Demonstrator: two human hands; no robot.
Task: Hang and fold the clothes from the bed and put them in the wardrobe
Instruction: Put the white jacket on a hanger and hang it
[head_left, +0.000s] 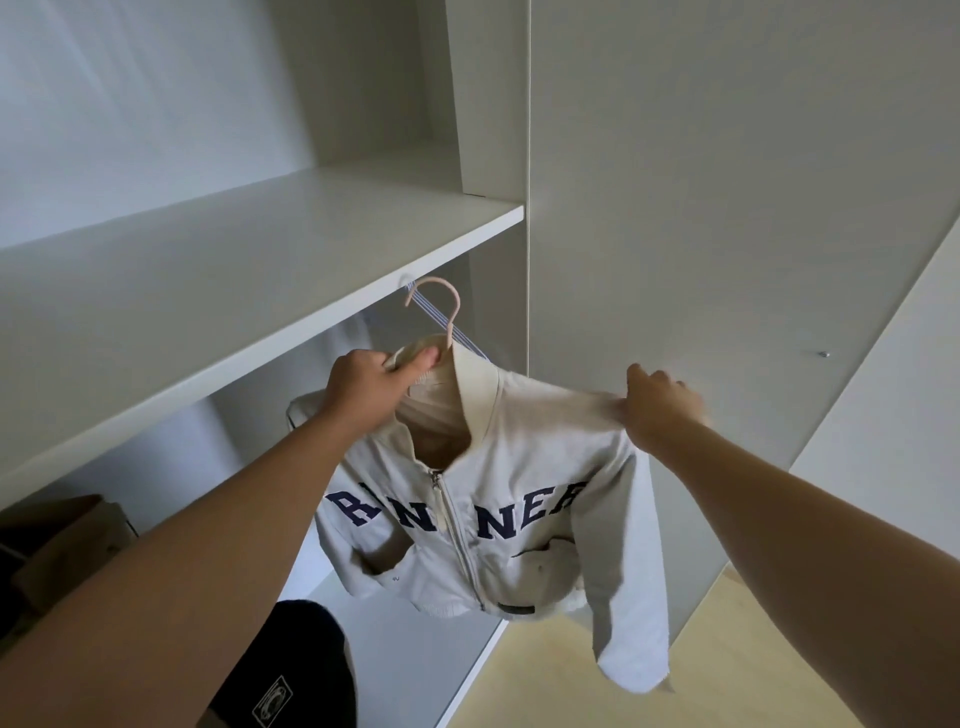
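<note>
Ahead, white wardrobe shelf (260, 249), pale floor (571, 686).

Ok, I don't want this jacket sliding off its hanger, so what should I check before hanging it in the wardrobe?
1. Collar grip: the left hand grips the jacket collar at the hanger's neck: ok.
2. Shoulder support: the right hand pinches the jacket's shoulder: ok.
3. The hanger hook is upright and free below the shelf: ok.
4. The zip is closed below the collar: ok.
5. Where the rail sits: cannot tell, hidden under the shelf.
</note>
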